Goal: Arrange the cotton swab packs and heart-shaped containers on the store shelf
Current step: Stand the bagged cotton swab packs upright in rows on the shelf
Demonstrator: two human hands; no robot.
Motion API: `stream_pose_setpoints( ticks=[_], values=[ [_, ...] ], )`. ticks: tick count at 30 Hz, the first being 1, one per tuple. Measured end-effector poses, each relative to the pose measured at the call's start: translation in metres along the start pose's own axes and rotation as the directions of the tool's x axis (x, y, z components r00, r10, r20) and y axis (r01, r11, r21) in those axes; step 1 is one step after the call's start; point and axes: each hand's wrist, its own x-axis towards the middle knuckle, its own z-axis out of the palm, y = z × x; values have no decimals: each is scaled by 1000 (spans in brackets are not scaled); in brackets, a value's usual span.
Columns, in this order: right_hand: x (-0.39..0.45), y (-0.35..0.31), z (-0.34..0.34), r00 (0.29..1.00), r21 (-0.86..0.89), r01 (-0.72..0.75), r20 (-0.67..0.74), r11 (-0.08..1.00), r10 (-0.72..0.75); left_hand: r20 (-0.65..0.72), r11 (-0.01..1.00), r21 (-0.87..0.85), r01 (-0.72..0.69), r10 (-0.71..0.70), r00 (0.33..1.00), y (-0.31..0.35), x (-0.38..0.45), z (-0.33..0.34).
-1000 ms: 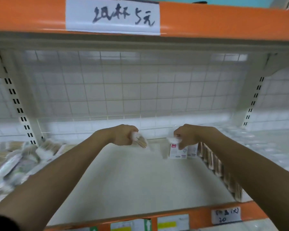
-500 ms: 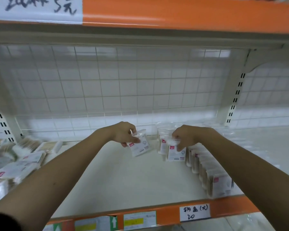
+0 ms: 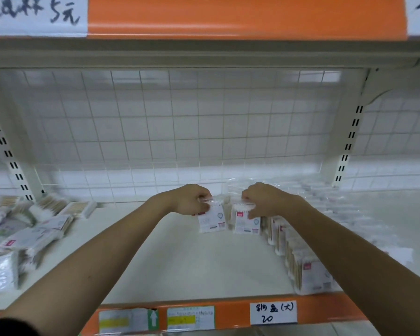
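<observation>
My left hand point(image 3: 188, 200) grips the top of a cotton swab pack point(image 3: 211, 219), held upright near the back of the white shelf point(image 3: 180, 260). Just to its right, my right hand point(image 3: 262, 198) pinches the top of a second cotton swab pack point(image 3: 246, 220), which stands upright at the back end of a row of upright swab packs point(image 3: 303, 265). That row runs forward along the right side to the shelf's front edge. The two held packs stand side by side, almost touching. No heart-shaped containers are clearly visible.
A loose pile of swab packs point(image 3: 27, 229) lies on the left part of the shelf. Blurred clear plastic packages point(image 3: 349, 209) fill the shelf to the right. A wire grid back panel point(image 3: 180, 132) closes the rear; an orange upper shelf edge point(image 3: 228, 18) hangs overhead. Price labels point(image 3: 273, 311) line the front rail.
My left hand has brought its pack rightward and stood it upright beside the pack under my right hand. The view has shifted slightly right and downward.
</observation>
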Motion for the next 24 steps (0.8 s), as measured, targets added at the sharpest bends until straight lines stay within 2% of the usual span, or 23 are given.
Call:
stream_pose_setpoints(
  ticks=[5, 9, 13, 17, 24],
  values=[
    [4, 6, -1, 998, -2, 15, -64, 1000, -16, -9, 999, -31, -15, 14, 1000, 9, 2, 11],
    [2, 13, -6, 998, 42, 18, -56, 999, -15, -25, 996, -81, -47, 45, 999, 21, 13, 25],
    [-2, 20, -10, 1000, 12, 2, -15, 1000, -2, -43, 991, -109, -78, 74, 996, 36, 25, 37],
    [-7, 25, -16, 1000, 7, 1, 14, 1000, -1, -136, 984, -159, -74, 53, 989, 46, 33, 47],
    [-13, 19, -12, 1000, 151, 8, 13, 989, -11, -281, 966, -250, -64, -9, 960, 53, 32, 63]
  ],
)
